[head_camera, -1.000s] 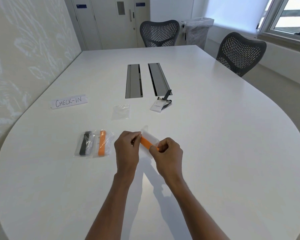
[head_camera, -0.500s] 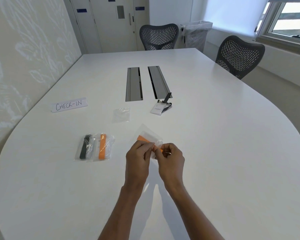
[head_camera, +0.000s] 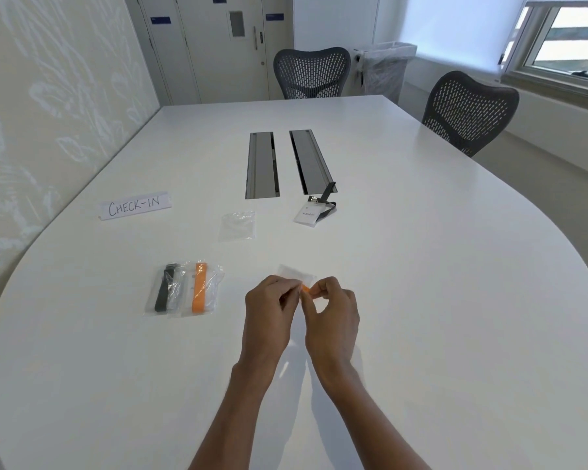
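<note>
Both my hands meet over the white table (head_camera: 421, 300), pinching the near end of a small clear plastic bag (head_camera: 294, 273) with an orange band (head_camera: 305, 288) inside. My left hand (head_camera: 270, 305) pinches the bag's edge from the left, my right hand (head_camera: 333, 308) from the right. Most of the band is hidden behind my fingers. To the left lie two more bagged bands, a black one (head_camera: 163, 291) and an orange one (head_camera: 199, 291), side by side.
An empty clear bag (head_camera: 237, 225) lies further back. A paper sign reading CHECK-IN (head_camera: 134, 205) sits at the left. A badge with a dark lanyard (head_camera: 311, 213) lies near two cable hatches (head_camera: 262, 164). Two mesh chairs (head_camera: 311, 72) stand at the far side.
My hands have drawn close together at the bag's near end. The bag has swung so that it points away from me, and less of the orange band shows.
</note>
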{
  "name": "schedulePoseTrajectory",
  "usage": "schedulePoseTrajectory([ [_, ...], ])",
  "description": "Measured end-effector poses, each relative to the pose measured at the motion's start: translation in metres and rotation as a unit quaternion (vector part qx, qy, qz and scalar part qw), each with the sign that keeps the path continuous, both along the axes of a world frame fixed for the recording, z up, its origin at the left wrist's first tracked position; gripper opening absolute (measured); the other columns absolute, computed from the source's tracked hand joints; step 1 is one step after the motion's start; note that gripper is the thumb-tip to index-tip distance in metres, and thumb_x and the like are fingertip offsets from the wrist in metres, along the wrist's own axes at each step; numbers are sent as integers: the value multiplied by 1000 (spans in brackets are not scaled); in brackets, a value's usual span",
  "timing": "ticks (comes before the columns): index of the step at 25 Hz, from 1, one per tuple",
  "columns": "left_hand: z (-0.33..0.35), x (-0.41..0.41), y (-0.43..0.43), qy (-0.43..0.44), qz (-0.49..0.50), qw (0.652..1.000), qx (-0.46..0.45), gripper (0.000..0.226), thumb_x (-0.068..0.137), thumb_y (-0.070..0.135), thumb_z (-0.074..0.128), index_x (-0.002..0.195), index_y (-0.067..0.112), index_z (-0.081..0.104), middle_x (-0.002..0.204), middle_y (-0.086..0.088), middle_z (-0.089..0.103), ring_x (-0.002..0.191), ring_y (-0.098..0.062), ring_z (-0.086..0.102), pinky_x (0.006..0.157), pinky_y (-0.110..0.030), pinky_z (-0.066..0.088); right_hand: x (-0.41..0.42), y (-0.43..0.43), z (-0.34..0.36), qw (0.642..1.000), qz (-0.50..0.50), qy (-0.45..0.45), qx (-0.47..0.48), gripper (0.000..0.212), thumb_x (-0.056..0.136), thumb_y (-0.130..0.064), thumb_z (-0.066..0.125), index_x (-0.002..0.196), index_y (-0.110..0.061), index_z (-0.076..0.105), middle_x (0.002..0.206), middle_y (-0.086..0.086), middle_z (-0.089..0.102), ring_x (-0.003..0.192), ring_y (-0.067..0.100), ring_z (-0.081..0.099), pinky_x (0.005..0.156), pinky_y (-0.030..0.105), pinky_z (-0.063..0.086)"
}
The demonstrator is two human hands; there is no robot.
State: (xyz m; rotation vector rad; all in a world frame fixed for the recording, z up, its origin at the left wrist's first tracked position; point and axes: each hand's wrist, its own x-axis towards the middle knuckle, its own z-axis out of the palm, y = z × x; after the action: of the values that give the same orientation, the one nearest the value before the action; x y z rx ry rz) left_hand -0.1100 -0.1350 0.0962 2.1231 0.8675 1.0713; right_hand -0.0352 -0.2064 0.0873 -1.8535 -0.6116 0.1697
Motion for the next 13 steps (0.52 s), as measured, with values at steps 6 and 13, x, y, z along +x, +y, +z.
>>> schedulePoseTrajectory([
  [6, 4, 2, 1, 11, 27, 998, -57, 12, 94, 9, 74, 99, 15, 82, 89, 6, 78, 80, -2, 72, 77, -19, 59, 2, 1, -9, 997, 69, 26, 24, 12, 101, -18, 65, 92, -24, 69, 91, -12, 73, 87, 4, 69, 76, 26, 58],
  [13, 5, 0, 11, -90, 107, 961, -240, 9, 89, 16, 79, 81, 20, 80, 71, 7, 78, 69, -10, 76, 73, -35, 64, -2, 4, -9, 985, 169, -33, 14, 23, 97, -20, 70, 120, -23, 67, 114, -13, 65, 105, 4, 63, 90, 18, 52],
])
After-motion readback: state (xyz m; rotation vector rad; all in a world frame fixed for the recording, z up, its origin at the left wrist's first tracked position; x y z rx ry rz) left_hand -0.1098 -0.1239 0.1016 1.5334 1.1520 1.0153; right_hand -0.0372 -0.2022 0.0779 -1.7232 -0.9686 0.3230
